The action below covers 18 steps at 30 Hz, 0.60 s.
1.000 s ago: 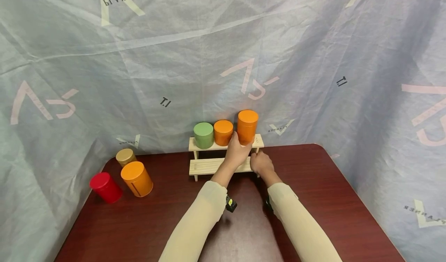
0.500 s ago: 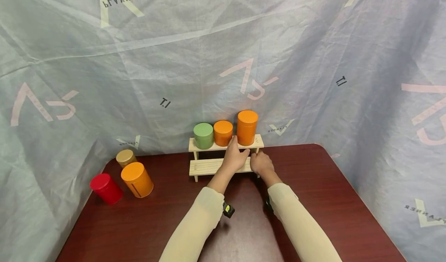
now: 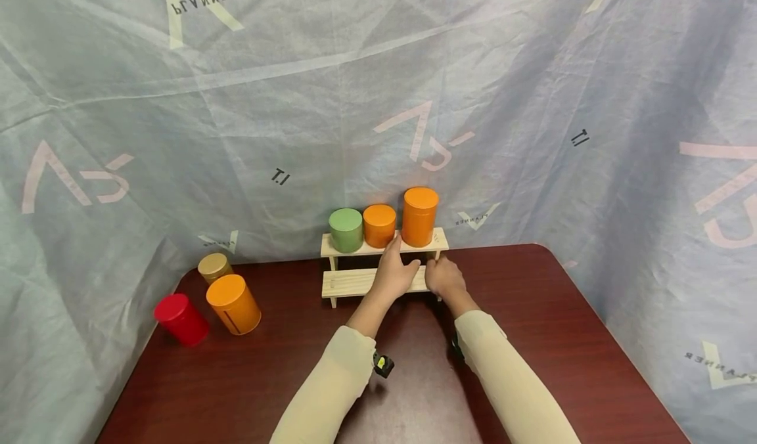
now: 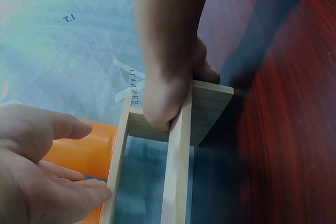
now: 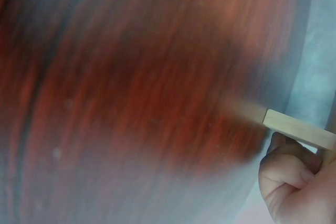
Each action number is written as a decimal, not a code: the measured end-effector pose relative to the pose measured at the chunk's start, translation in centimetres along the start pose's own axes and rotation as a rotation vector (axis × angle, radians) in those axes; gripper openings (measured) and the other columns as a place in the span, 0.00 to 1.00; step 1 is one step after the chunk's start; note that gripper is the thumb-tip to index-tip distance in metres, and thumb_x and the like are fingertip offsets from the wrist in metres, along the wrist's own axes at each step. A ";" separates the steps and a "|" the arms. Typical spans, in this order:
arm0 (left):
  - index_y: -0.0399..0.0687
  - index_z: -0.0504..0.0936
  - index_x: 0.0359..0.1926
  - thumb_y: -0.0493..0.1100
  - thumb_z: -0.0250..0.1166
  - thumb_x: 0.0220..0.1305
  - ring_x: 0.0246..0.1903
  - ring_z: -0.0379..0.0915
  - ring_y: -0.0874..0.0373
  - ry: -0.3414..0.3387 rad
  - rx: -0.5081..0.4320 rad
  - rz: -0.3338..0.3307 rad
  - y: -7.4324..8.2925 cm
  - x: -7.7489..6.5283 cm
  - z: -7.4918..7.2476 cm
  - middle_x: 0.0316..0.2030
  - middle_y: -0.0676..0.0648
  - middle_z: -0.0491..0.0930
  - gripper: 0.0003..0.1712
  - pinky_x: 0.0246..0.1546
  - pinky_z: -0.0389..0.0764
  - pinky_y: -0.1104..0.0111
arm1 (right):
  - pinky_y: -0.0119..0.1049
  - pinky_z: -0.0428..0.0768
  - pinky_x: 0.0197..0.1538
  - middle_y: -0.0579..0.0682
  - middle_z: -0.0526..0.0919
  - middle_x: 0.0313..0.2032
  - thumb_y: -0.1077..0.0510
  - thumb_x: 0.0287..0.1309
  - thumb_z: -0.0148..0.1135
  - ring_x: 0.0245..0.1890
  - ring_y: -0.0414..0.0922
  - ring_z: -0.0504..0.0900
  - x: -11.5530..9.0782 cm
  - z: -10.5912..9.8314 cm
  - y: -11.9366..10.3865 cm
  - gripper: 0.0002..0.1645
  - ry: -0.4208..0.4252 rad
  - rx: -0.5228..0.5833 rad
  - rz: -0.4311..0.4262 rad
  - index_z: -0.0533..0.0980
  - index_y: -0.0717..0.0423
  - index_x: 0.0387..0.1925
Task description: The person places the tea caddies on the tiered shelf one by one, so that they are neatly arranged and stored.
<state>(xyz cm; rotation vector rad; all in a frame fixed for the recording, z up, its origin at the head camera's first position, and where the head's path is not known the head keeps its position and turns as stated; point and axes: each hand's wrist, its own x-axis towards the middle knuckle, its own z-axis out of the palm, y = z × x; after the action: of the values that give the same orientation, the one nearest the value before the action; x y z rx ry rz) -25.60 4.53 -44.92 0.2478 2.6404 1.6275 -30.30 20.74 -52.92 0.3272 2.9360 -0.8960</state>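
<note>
A two-tier wooden stand [image 3: 349, 282] is at the back of the table. On its upper tier, from left to right, are a green tin [image 3: 345, 231], a short orange tin [image 3: 379, 226] and a tall orange tin [image 3: 419, 218], all upright. My left hand [image 3: 395, 272] is just in front of that tier, fingers extended and thumb spread, holding nothing. In the left wrist view, an orange tin [image 4: 79, 150] shows behind those fingers. My right hand [image 3: 445, 276] grips the right end of the lower tier, also visible in the right wrist view beside the wooden edge [image 5: 299, 128].
To the left on the dark red table [image 3: 284, 378] are a red tin [image 3: 181, 320], an orange tin [image 3: 233, 305] with a dark line down its side, and a gold tin [image 3: 214, 267]. Grey printed cloth [image 3: 284, 129] hangs close behind the table.
My left hand has let go of the tall orange tin, which stands on the upper tier, and has drawn slightly left and back. The right hand has kept its place on the stand.
</note>
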 end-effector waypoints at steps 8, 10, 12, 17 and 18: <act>0.35 0.57 0.82 0.44 0.65 0.74 0.82 0.54 0.43 0.029 -0.001 0.038 -0.6 -0.9 -0.2 0.82 0.36 0.57 0.44 0.81 0.62 0.51 | 0.54 0.86 0.45 0.65 0.85 0.40 0.43 0.78 0.31 0.32 0.57 0.85 0.1 0.1 0.0 0.34 0.005 0.007 0.006 0.77 0.66 0.51; 0.35 0.58 0.81 0.44 0.66 0.73 0.82 0.55 0.43 0.037 -0.001 0.037 -0.8 -1.2 -0.2 0.82 0.36 0.58 0.44 0.81 0.63 0.51 | 0.54 0.87 0.46 0.65 0.85 0.41 0.43 0.77 0.32 0.32 0.58 0.85 0.1 0.2 0.0 0.35 0.007 0.009 0.004 0.77 0.66 0.51; 0.35 0.59 0.81 0.44 0.66 0.73 0.81 0.56 0.42 0.041 -0.003 0.033 -0.9 -1.5 -0.2 0.81 0.36 0.59 0.43 0.80 0.64 0.50 | 0.54 0.87 0.47 0.65 0.85 0.40 0.44 0.77 0.32 0.31 0.57 0.85 0.2 0.2 0.1 0.34 0.010 0.012 0.002 0.77 0.66 0.50; 0.37 0.60 0.81 0.46 0.65 0.74 0.81 0.57 0.42 0.032 -0.021 0.014 -1.0 -2.3 -0.5 0.81 0.37 0.60 0.42 0.80 0.64 0.49 | 0.49 0.86 0.37 0.62 0.83 0.31 0.44 0.78 0.34 0.20 0.53 0.82 0.3 0.2 0.2 0.31 -0.001 0.029 0.008 0.76 0.65 0.49; 0.38 0.60 0.81 0.46 0.65 0.74 0.81 0.56 0.43 0.030 -0.023 0.014 -1.1 -2.4 -0.6 0.81 0.38 0.60 0.42 0.80 0.64 0.49 | 0.48 0.85 0.35 0.61 0.83 0.29 0.45 0.79 0.34 0.18 0.53 0.82 0.3 0.2 0.2 0.30 -0.005 0.031 0.012 0.75 0.65 0.48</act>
<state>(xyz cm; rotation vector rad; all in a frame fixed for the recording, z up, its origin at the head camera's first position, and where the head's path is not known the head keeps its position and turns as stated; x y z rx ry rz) -23.42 3.16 -45.79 0.2433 2.6458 1.6776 -30.54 20.81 -53.20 0.3426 2.9150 -0.9402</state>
